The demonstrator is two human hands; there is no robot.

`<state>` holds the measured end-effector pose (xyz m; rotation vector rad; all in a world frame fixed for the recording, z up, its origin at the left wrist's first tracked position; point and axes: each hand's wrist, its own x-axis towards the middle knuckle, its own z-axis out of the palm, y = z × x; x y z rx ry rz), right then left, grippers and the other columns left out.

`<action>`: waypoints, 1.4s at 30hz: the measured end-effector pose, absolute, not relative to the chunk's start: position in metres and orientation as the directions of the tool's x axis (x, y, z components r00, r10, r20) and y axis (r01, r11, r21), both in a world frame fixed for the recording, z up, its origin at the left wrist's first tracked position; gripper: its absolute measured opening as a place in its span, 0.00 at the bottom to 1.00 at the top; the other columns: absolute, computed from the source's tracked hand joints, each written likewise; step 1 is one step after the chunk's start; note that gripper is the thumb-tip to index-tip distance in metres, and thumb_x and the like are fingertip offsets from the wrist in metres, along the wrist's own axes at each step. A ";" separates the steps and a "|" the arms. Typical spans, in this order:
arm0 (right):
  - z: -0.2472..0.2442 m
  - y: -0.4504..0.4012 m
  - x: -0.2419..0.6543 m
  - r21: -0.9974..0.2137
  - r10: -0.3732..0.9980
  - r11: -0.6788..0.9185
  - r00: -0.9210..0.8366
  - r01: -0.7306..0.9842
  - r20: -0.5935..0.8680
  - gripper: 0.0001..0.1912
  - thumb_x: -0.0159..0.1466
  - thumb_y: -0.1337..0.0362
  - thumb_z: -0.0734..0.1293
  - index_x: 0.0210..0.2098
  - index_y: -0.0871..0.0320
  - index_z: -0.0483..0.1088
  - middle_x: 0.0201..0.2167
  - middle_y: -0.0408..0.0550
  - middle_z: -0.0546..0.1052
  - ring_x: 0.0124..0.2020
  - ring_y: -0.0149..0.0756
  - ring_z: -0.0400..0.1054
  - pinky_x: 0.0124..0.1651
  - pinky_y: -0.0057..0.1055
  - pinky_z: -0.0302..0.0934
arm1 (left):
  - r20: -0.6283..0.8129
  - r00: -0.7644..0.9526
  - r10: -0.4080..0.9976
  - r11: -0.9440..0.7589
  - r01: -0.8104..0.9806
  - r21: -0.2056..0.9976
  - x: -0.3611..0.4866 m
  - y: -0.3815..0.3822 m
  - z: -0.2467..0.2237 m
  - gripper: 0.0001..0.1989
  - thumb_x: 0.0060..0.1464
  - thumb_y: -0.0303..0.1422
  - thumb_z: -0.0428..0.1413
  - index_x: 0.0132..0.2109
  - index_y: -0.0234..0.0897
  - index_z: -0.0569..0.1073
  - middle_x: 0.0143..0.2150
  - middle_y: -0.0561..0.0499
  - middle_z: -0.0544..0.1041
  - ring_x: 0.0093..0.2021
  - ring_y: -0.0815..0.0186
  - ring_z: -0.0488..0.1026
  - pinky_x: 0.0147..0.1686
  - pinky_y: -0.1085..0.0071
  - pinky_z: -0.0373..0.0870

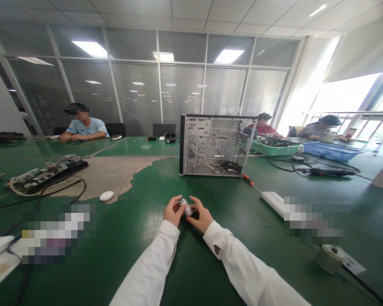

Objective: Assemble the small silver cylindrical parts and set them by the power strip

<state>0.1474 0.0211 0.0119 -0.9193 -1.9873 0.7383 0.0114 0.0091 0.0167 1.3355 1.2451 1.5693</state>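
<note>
Above the green tabletop, between my two hands, is a small silver cylinder (186,207) with a darker end; it is tilted, and its exact kind is too small to make out. My left hand (172,211) pinches it from the left with thumb and fingers. From the right, my right hand (203,216) closes on its lower end with the thumb and a finger, while the index finger is raised off it. Beyond my hands stands an open computer case (207,146), its side panel off and loose cables inside. A screwdriver (248,180) with an orange handle lies by its right front corner.
A white power strip (272,202) and a tape roll (330,257) lie to the right. Green (276,148) and blue (332,152) baskets stand behind. Leftward are a cabled electronic assembly (47,174) and a white oval object (106,196). Several people sit across the table.
</note>
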 end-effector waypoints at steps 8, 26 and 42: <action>0.010 0.020 0.142 -0.966 0.908 0.254 -0.333 -0.048 0.255 0.26 0.47 0.61 0.65 0.44 0.56 0.55 0.31 0.44 0.69 0.28 0.32 0.67 0.31 0.31 0.61 | 0.057 -0.261 0.964 -0.146 -0.336 0.930 0.015 0.010 0.018 0.27 0.33 0.40 0.58 0.43 0.35 0.63 0.30 0.50 0.72 0.28 0.68 0.71 0.29 0.70 0.70; 0.010 0.024 0.144 -0.954 0.954 0.182 -0.193 -0.240 0.231 0.22 0.43 0.66 0.66 0.39 0.57 0.61 0.35 0.46 0.67 0.25 0.32 0.68 0.25 0.29 0.62 | -0.010 -0.201 0.980 -0.110 -0.576 0.810 0.014 0.017 0.008 0.17 0.35 0.27 0.60 0.37 0.32 0.70 0.35 0.46 0.73 0.36 0.64 0.71 0.42 0.65 0.66; 0.012 0.022 0.146 -0.921 0.911 0.380 -0.141 -0.081 0.388 0.21 0.49 0.60 0.63 0.44 0.56 0.63 0.40 0.49 0.69 0.25 0.28 0.66 0.29 0.30 0.64 | -0.159 -0.173 0.972 0.014 -0.633 0.774 0.022 0.017 0.006 0.14 0.43 0.19 0.52 0.40 0.27 0.67 0.35 0.42 0.73 0.36 0.65 0.71 0.44 0.67 0.64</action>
